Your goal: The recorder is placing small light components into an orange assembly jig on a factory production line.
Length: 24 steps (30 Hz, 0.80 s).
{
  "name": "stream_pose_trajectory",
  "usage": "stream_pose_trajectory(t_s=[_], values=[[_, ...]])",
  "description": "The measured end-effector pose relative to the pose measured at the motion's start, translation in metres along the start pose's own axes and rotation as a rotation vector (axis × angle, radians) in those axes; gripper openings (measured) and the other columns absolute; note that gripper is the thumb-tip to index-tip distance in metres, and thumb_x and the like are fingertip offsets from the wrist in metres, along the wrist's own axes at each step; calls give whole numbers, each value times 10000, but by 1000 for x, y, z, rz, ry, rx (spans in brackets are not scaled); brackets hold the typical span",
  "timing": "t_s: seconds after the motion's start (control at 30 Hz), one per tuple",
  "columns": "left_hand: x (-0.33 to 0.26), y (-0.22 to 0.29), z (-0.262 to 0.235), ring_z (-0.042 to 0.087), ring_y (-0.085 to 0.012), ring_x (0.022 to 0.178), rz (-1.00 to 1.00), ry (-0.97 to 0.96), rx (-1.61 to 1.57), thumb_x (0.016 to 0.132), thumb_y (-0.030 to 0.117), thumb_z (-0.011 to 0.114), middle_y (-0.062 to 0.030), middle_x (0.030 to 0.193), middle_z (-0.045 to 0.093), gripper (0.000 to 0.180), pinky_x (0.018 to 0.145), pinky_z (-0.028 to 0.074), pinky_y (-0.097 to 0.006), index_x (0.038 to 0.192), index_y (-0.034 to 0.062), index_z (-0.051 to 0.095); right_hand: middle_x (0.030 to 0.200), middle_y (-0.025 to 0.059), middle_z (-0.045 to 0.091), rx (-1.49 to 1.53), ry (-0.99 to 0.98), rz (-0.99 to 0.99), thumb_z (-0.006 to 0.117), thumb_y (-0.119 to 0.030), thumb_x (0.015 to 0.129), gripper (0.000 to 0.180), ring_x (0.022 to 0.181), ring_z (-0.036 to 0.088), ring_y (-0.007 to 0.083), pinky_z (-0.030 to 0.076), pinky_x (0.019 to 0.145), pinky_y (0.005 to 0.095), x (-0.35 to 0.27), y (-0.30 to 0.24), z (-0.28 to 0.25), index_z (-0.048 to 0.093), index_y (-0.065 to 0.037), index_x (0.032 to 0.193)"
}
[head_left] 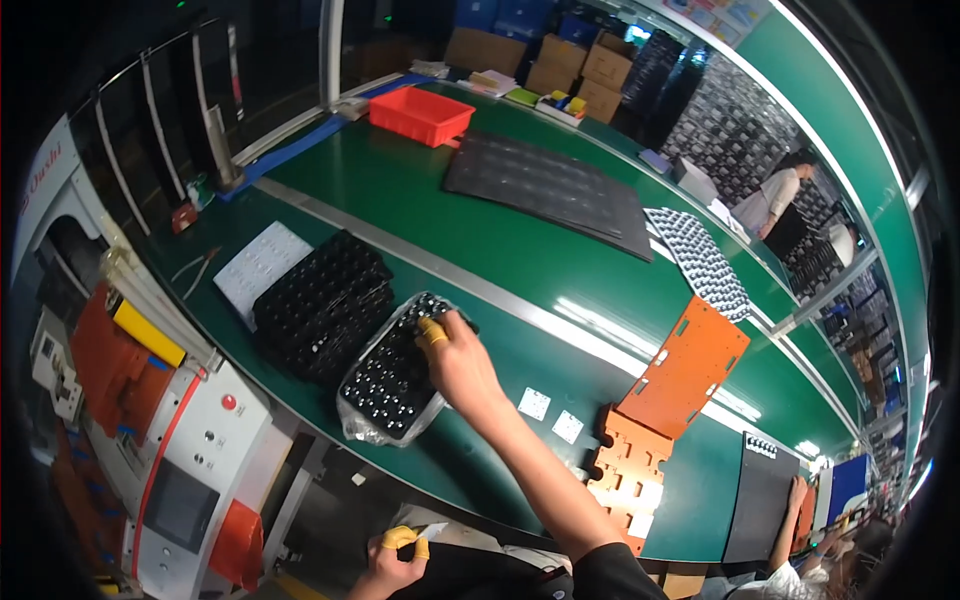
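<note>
My right hand [459,365], with yellow finger cots, reaches into a plastic-lined tray [352,428] of small shiny black round parts [385,378]. Its fingers are pinched together among the parts, and whatever they hold is hidden. Low in the view, off the table's front edge, my left hand [396,568] also wears yellow finger cots. Between its thumb and finger it pinches a small flat white piece [433,531]. Two white square pieces [534,403] lie on the green table [470,455] to the right of the tray.
Stacked black dimpled trays [325,300] and a white sheet [262,268] stand left of the tray. Orange fixture plates [685,365] lie to the right. Farther back are a black mat [550,185] and a red bin [420,115]. A co-worker's hand [797,495] is at far right.
</note>
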State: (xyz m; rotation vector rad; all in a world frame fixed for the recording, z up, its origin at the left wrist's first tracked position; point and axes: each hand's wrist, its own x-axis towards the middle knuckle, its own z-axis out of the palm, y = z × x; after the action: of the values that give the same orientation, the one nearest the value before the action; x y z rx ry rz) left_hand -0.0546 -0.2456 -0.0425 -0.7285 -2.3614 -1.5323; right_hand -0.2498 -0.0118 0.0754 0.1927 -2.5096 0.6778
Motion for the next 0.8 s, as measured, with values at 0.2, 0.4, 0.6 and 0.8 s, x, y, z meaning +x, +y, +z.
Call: stream_pose_trajectory(t_s=[0.2,0.4,0.6,0.8], values=[[23,9,12,681,-256,758,-42,-179,-131,777,69,708,-140,926,691,273,656,537,-335,1032,-11,654,1015,187,609,472,-46,180,687,-12,832,344,880,643,302,524,750,350,-60,-44,-61,583,6,1160],[36,12,35,674,-186,820,-547,-118,-709,848,32,642,-128,974,685,287,728,548,-310,1115,-65,602,1028,110,628,577,-136,463,705,-37,848,344,872,624,183,505,813,304,-158,-64,-113,617,-16,1181],[70,73,64,619,-121,940,-358,-288,-795,907,-25,588,-108,1057,670,249,824,504,-259,1148,-88,590,1119,86,523,910,274,681,706,120,774,330,1002,564,160,484,890,297,-236,-63,-115,577,3,1054],[74,97,83,636,-138,931,-321,-398,-753,904,-34,576,-111,1040,673,242,831,510,-273,1136,-98,598,1102,100,561,892,428,747,720,119,757,346,987,598,175,510,871,303,-258,-64,-122,581,13,1055]])
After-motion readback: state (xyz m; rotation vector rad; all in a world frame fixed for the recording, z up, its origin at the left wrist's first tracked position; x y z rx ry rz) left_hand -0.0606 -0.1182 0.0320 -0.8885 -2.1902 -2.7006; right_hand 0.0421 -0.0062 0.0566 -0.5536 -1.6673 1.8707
